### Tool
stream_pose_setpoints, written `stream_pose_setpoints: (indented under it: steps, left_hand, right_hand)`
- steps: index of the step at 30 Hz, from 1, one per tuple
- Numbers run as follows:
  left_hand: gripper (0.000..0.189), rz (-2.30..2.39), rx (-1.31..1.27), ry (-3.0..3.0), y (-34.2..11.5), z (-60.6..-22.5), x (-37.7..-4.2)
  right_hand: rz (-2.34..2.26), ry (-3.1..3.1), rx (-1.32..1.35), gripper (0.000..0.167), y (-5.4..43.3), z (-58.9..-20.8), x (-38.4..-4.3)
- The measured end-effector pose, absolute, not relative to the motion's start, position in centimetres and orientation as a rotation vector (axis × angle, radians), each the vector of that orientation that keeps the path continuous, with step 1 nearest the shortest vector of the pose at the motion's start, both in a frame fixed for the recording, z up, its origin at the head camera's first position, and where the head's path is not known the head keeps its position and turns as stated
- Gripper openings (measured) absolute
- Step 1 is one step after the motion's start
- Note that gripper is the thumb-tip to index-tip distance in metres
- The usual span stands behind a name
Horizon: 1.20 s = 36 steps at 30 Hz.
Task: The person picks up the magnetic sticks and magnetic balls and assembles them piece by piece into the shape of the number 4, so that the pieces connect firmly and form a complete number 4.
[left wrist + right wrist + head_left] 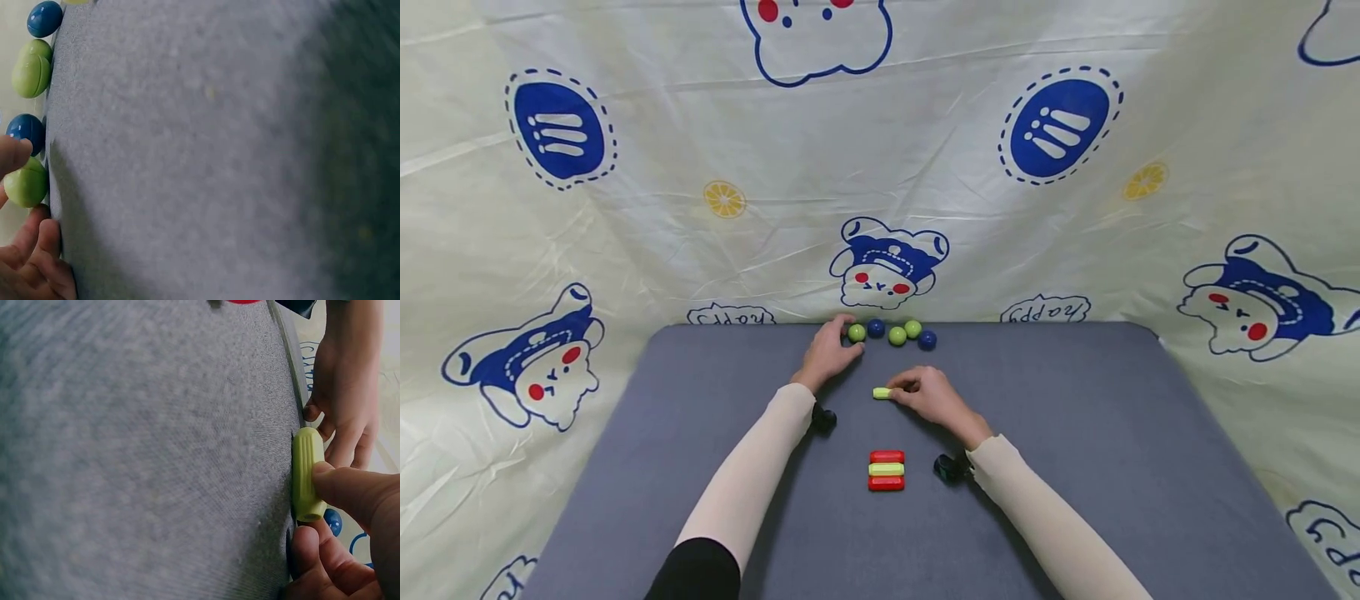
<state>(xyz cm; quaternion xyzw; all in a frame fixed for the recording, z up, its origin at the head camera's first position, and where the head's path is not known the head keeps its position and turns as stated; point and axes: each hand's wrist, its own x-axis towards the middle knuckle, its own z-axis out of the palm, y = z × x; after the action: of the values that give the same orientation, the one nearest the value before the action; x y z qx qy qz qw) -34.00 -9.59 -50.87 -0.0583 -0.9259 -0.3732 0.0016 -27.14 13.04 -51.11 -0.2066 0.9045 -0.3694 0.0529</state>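
Observation:
My left hand (831,354) is at the table's far edge, thumb and index finger about the leftmost green ball (857,332). In the left wrist view the thumb (14,153) overlaps this green ball (26,182) and the blue ball (26,132) beside it. Nearer the table's middle, my right hand (931,395) pinches one end of a short yellow-green ridged stick (882,393). The right wrist view shows its grooves and rounded far end; the thumb lies across the stick (306,481), close over the cloth.
Right of the left hand, a blue ball (876,328), two green balls and another blue ball (927,340) line the far edge. Toward me lie a red stick (887,457), a yellow-green stick (886,470) and another red stick (886,483), side by side. A printed curtain (955,158) hangs behind.

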Motion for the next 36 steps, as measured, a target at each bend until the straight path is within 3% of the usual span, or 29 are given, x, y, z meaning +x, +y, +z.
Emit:
stream_pose_setpoints:
  steps: [8,18,36]
  left_hand:
    - [0.038,-1.113,-0.156,-2.916,-9.4,-51.3,-34.1]
    - [0.038,-1.248,-0.28,-2.812,-10.3,-51.2,-33.5]
    - [0.035,-1.51,-0.288,-2.643,-10.7,-51.5,-27.3]
  right_hand:
    - [-1.136,2.764,-0.652,0.013,13.0,-51.4,-27.3]
    - [-1.121,2.741,-0.607,0.015,12.8,-51.1,-27.2]
    - [-1.145,2.73,-0.555,0.014,12.8,-51.3,-27.2]
